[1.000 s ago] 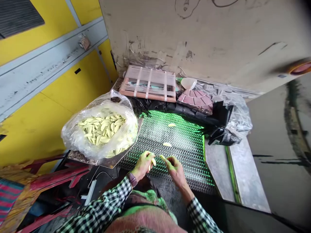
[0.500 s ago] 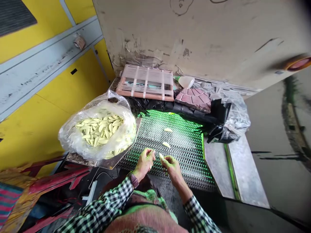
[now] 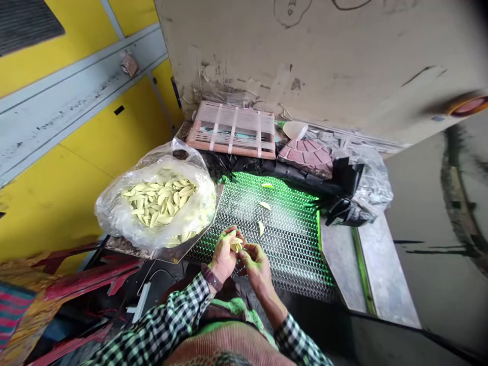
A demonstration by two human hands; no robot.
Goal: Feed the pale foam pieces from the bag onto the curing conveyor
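My left hand (image 3: 224,255) and my right hand (image 3: 256,267), both dusted with green powder, meet above a metal mesh screen (image 3: 282,244) lit green from below. Between their fingers is a small bunch of pale yellow leaf-shaped pieces (image 3: 236,246), partly hidden by my fingers. Several similar pieces lie apart on the mesh, one of them (image 3: 261,227) just beyond my right hand. To the left, a transparent plastic bag (image 3: 160,203) holds a heap of these pieces. A dark strap (image 3: 211,277) circles my left wrist.
A wooden frame with pale straps (image 3: 231,129), a pink segmented disc (image 3: 305,156) and black plastic sheeting (image 3: 274,173) lie beyond the mesh. A stained beige wall (image 3: 305,56) rises behind them. Red metal pieces (image 3: 91,279) lie at lower left.
My hands have drawn closer together, and the pale pieces are now bunched between their fingers. The pieces lying on the mesh have not visibly moved.
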